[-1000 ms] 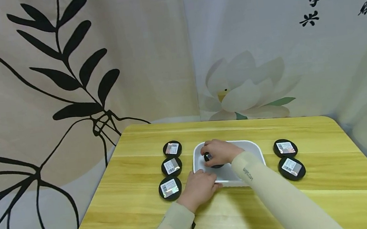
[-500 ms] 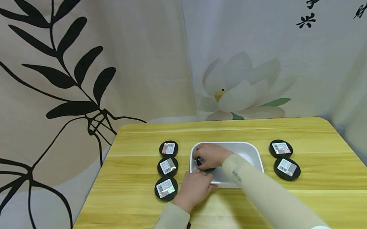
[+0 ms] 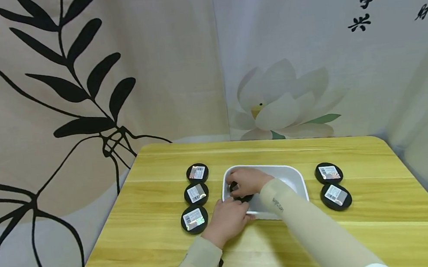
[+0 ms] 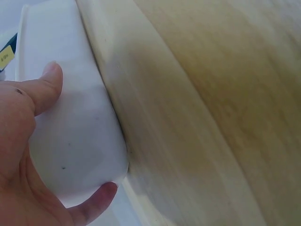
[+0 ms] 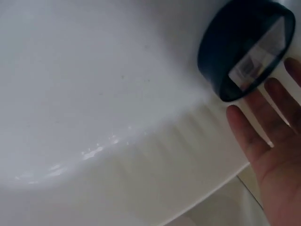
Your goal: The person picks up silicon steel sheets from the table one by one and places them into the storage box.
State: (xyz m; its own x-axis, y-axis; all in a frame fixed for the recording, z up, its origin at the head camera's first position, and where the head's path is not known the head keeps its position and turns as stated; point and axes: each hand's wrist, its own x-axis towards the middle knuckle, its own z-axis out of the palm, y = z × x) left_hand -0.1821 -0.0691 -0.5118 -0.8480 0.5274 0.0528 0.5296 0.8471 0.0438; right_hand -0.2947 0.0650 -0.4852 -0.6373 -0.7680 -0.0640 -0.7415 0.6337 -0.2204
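Where the right hand [image 3: 245, 181] reaches, black tin [image 3: 240, 193] inside white tray [image 3: 296, 176].

Six black tins [image 3: 197, 172], one white tray [image 3: 295, 174]

Black round tins [image 3: 196, 193] with silvery labels, white tray [image 3: 296, 176], yellow wood-grain table [image 3: 360, 187]
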